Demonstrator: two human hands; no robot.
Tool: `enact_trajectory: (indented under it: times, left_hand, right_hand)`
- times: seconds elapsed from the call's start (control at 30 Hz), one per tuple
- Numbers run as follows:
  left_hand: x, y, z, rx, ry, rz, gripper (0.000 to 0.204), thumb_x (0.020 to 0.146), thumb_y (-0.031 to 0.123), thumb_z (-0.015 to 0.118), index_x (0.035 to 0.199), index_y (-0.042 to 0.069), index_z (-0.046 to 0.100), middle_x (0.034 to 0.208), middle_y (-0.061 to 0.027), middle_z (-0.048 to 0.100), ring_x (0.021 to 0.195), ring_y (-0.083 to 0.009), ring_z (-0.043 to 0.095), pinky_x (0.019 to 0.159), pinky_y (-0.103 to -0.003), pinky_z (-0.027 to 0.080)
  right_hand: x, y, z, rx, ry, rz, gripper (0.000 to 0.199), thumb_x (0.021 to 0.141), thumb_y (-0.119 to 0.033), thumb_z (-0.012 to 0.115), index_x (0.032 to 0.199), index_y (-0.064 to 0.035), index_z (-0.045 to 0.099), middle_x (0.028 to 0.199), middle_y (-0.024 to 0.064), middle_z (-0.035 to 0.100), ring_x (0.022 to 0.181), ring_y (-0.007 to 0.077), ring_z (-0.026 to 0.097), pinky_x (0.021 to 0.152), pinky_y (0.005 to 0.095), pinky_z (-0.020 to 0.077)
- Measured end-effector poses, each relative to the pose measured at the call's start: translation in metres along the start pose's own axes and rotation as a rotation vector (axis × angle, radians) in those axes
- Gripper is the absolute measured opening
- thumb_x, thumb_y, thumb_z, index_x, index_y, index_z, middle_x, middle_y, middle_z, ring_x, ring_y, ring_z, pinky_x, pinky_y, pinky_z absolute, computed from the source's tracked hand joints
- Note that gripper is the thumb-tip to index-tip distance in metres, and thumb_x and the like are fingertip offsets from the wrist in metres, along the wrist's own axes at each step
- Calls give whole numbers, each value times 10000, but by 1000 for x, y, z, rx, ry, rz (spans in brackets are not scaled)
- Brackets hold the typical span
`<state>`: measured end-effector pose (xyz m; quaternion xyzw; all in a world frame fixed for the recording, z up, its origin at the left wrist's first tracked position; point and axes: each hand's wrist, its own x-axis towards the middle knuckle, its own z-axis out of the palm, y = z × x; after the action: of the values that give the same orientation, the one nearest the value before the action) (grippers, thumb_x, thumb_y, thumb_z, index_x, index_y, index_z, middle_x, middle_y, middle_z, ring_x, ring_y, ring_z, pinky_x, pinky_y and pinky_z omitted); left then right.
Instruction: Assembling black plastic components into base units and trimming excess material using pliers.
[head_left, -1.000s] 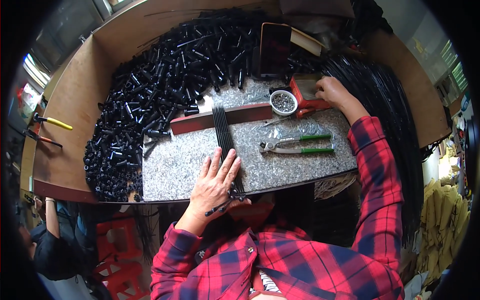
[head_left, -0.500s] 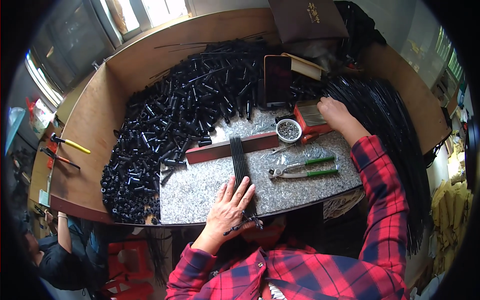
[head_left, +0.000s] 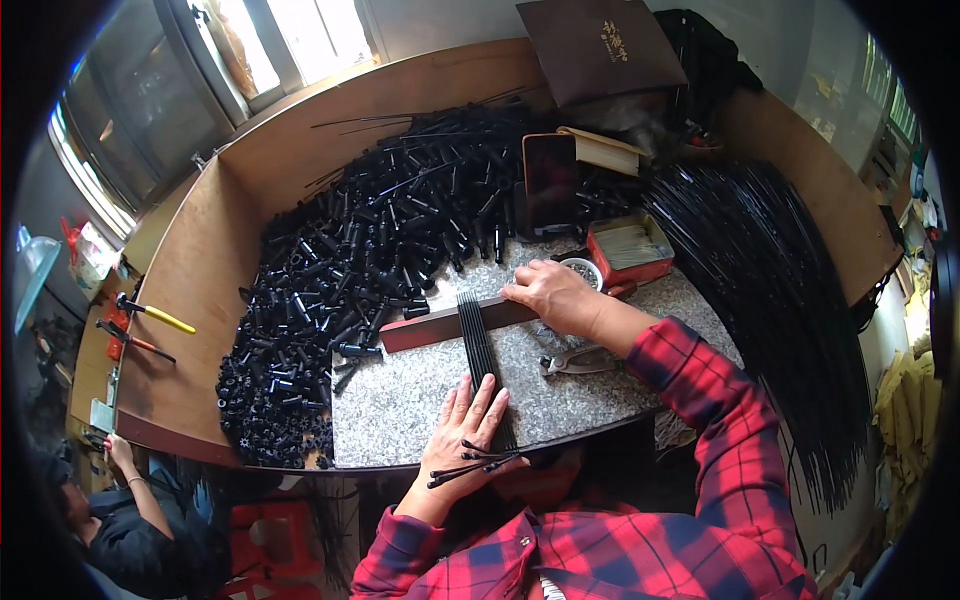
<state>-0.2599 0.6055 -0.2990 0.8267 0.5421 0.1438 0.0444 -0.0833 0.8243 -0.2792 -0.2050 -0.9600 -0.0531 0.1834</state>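
Lining up thin black rods on the speckled grey stone slab (head_left: 420, 400)

The left hand (head_left: 470, 425) lies open and flat, pinning the row of thin black rods (head_left: 478, 345) at the slab's near edge. The right hand (head_left: 550, 295), fingers curled loosely, presses their far ends against the reddish wooden stop bar (head_left: 435, 327). The step looks like squaring the ends; next they likely need gathering without disturbing the alignment.

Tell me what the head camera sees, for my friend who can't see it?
A person's left hand presses a row of thin black rods flat on a speckled stone slab, while the right hand rests at the rods' far end. Black tubes are heaped alongside.
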Motion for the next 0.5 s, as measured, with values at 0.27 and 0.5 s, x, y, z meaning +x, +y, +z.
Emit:
enact_trajectory:
  times: [0.27, 0.5]
  left_hand:
    - [-2, -2, 0, -8, -6, -9, 973, 660, 609, 702, 1369, 15, 397, 1475, -211, 288, 1377, -436, 217, 1105, -520, 230]
    - [-1, -2, 2, -17, -5, 1, 976, 661, 606, 703, 1372, 13, 392, 1479, -209, 282, 1378, -437, 212, 1108, -522, 223]
  right_hand:
    - [6, -2, 7, 57, -3, 46, 190, 786, -86, 545, 947, -100, 645, 903, 111, 588, 927, 281, 584, 803, 377, 479]
    - [3, -1, 6, 90, 14, 74, 166, 775, -87, 555, 914, -92, 646, 906, 122, 586, 935, 291, 583, 811, 386, 478]
